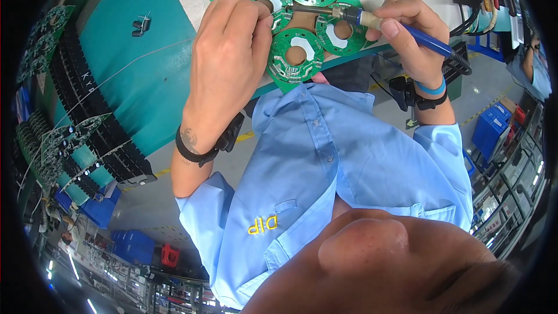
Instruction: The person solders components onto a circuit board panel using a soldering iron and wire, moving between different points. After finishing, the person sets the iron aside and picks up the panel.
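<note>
In the head view, the green board panel (pixel 283 20) is at the top middle of the frame. It has five round green boards, each with a big hole in the middle, a white patch and lots of tiny shiny parts and lines. Brown shows through some of the holes. The left hand (pixel 229 52) is just left of the middle round board and hides part of the panel. Its fingers are bent and close together, with the thumb near the first finger. I cannot tell if the tips meet or pinch something, because the hand hides it. The right hand (pixel 419 58), at the upper right, has its thumb and fingers closed around a soldering iron (pixel 354 14) with a blue handle. The thin metal tip points left, to the right edge of the middle round board. I cannot tell if it touches. A thin wire (pixel 128 65) runs over the teal mat (pixel 160 84) at the upper left, where a little black part (pixel 139 25) lies too.
</note>
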